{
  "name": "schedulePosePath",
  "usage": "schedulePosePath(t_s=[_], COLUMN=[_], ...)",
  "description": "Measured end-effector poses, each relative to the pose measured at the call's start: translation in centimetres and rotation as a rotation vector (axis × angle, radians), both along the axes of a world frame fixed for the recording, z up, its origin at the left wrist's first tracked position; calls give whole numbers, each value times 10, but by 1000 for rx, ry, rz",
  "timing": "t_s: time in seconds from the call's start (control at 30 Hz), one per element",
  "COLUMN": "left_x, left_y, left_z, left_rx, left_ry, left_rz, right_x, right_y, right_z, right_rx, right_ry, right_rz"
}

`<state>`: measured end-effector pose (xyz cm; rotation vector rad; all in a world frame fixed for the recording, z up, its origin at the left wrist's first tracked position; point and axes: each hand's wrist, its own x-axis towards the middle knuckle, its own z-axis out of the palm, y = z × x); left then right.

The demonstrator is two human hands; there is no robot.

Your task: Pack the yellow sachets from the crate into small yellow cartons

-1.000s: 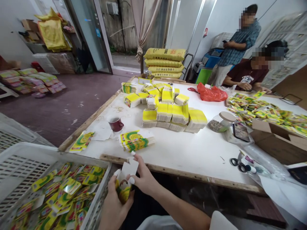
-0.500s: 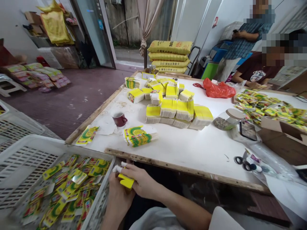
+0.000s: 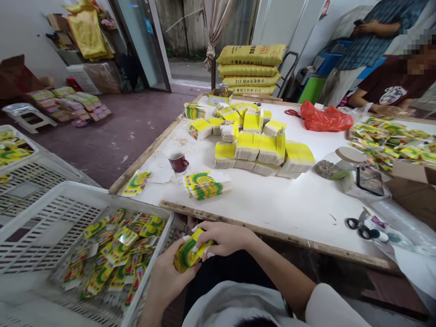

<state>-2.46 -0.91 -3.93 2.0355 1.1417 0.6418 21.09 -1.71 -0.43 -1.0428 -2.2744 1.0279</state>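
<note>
- A workroom with a dark red floor. A white table [image 3: 272, 204] fills the middle and right of the frame, and a white crate [image 3: 112, 196] of loose packets sits at lower left.
- My left hand [image 3: 166, 284] and right hand [image 3: 226, 238] meet at bottom centre, just below the table's near edge.
- Both are closed on one yellow-green packet [image 3: 186, 256]. My left palm cups it from below and my right fingers [image 3: 204, 236] pinch its upper end.
- Its long axis runs from lower left to upper right. The crate lies just left of it, nearer my left hand.
- A fanned stack [image 3: 206, 185] lies on the table above my hands, beside a mug [image 3: 179, 162].
- The sacks [image 3: 252, 54] at top centre show Chinese print and "212". The packet's print is too small to read.
</note>
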Motion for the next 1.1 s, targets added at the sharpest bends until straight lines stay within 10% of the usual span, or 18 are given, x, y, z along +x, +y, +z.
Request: schedulePosePath(t_s=[0.27, 0.4, 0.63, 1.1], left_x=[8, 9, 11, 32], left_y=[6, 10, 15, 5], left_z=[6, -2, -4, 14], left_rx=[-66, -150, -721, -509], left_ry=[-37, -210, -696, -700], left_rz=[26, 331, 528, 536], right_x=[-14, -11, -12, -18], right_y=[-11, -9, -10, -11], right_z=[-15, -16, -21, -26], right_rx=[-2, 66, 124, -7], right_ry=[125, 139, 99, 410], right_rz=[-190, -279, -351, -434])
